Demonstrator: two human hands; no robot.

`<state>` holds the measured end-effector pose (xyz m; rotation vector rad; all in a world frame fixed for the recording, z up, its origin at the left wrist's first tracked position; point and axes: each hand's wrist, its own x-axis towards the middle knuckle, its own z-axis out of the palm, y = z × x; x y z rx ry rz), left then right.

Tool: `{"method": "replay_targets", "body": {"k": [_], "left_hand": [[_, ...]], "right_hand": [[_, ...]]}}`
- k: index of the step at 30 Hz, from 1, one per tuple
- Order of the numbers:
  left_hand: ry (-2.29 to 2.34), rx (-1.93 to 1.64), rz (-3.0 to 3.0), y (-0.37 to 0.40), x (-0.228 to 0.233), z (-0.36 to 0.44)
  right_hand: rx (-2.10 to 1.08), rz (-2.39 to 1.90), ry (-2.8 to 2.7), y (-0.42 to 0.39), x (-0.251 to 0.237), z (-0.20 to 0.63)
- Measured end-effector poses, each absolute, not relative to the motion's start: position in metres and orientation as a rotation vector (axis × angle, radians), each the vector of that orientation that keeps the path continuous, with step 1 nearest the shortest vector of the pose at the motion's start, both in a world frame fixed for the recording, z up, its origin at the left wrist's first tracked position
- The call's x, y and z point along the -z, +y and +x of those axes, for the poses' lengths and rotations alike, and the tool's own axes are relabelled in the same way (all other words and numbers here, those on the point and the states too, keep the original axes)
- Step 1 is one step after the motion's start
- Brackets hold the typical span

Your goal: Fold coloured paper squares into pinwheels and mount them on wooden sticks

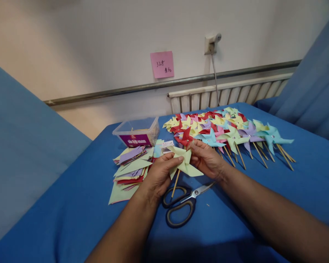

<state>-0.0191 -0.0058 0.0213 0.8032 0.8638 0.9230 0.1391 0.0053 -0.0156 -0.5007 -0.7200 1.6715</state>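
Pale green folded-paper pinwheel [184, 160] on thin wooden stick pinched by left hand [159, 174] and right hand [205, 157], just above black-handled steel scissors [182, 204] on blue cloth-covered table [71, 219]; stacked coloured paper squares [130, 168] left of scissors.

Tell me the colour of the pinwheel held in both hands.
Pale green, on a wooden stick; the pinwheel shows best in the head view.

Single head view — looks forward and down, close over blue table [71, 226], wall behind.
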Motion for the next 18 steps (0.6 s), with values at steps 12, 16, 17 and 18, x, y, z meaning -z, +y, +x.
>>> {"method": "replay_targets", "body": {"k": [12, 16, 17, 18], "left_hand": [[0.857, -0.956, 0.816, -0.0033, -0.0194, -0.0198], [0.842, -0.914, 0.831, -0.0052, -0.0197, -0.019], [0.838, -0.908, 0.834, -0.0056, -0.0201, -0.0189], [0.834, -0.902, 0.84, -0.006, -0.0207, -0.019]], "right_hand": [[-1.71, -0.542, -0.863, 0.0033, 0.0213, 0.133], [-1.696, -0.574, -0.851, 0.0046, 0.0237, 0.1314], [-1.697, -0.578, -0.832, 0.0047, 0.0234, 0.1318], [-1.692, -0.58, -0.808, 0.0046, 0.0227, 0.1324]]}}
